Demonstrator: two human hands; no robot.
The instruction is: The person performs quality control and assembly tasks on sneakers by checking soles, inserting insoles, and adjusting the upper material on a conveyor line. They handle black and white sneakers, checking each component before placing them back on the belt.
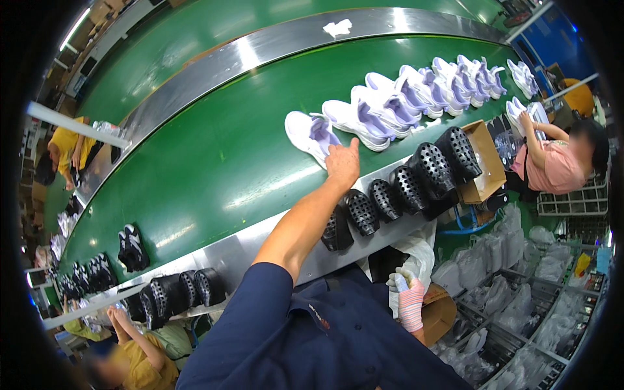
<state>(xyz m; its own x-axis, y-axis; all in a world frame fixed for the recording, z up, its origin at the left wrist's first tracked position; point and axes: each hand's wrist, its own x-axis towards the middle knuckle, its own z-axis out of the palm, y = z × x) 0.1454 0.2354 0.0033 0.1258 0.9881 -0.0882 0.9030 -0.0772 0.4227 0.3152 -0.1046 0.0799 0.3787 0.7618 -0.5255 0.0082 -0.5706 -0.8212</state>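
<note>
My left hand [342, 164] reaches across the green conveyor belt, fingers closed on the heel end of a white and lilac sneaker [301, 132]. This shoe is the nearest of a long row of matching sneakers [383, 107] running to the far right. Close to my body, my right hand [404, 283] wears a pale glove and a striped cuff. Its fingers curl around something light bluish that I cannot make out. Between the hands, black perforated shoe forms [361, 212] stand along the metal ledge.
A cardboard box [484, 162] stands at the ledge's right end. Racks with plastic-wrapped items [500, 292] fill the lower right. A person in pink [552, 162] handles shoes at right; others in yellow [140, 361] work at left. Black sneakers [132, 248] lie on the belt's left.
</note>
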